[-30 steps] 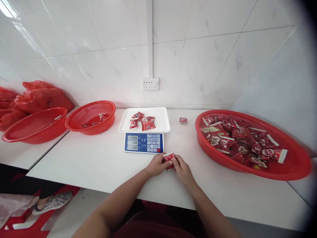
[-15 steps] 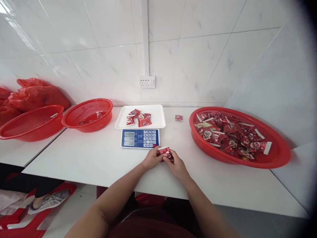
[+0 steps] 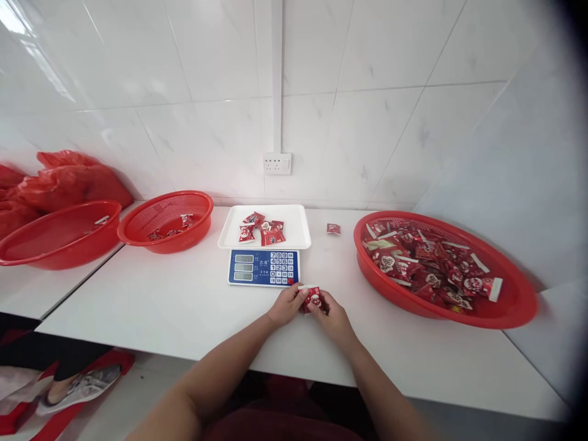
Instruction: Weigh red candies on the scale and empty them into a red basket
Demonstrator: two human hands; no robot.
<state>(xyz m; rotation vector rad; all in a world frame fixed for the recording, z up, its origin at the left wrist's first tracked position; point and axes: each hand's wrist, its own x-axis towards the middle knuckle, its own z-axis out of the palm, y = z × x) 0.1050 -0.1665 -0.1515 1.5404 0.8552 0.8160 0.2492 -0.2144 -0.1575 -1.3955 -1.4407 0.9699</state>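
Note:
Between my two hands is a small red snack packet [image 3: 313, 298] with white printing. My left hand [image 3: 285, 306] pinches its left side, and my right hand [image 3: 335, 315] grips its right side with the thumb on the front. Just beyond them stands a digital scale [image 3: 263, 268] with a blue keypad panel. Several similar red packets [image 3: 273, 237] lie in the white tray [image 3: 301, 226] on the scale. A single red packet [image 3: 333, 228] rests on the table to the right of the tray.
At right, a large red basket [image 3: 521, 306] holds many red packets. To the left stand a red colander [image 3: 165, 245] with a few packets and another red basket [image 3: 68, 254]. Red plastic bags [image 3: 68, 184] lie behind. A person's shoe [image 3: 82, 389] shows below the white table [image 3: 160, 312].
The whole view has shifted slightly, so everything sits a little lower. Both hands still hold the packet, and my left thumb has moved up towards its top edge.

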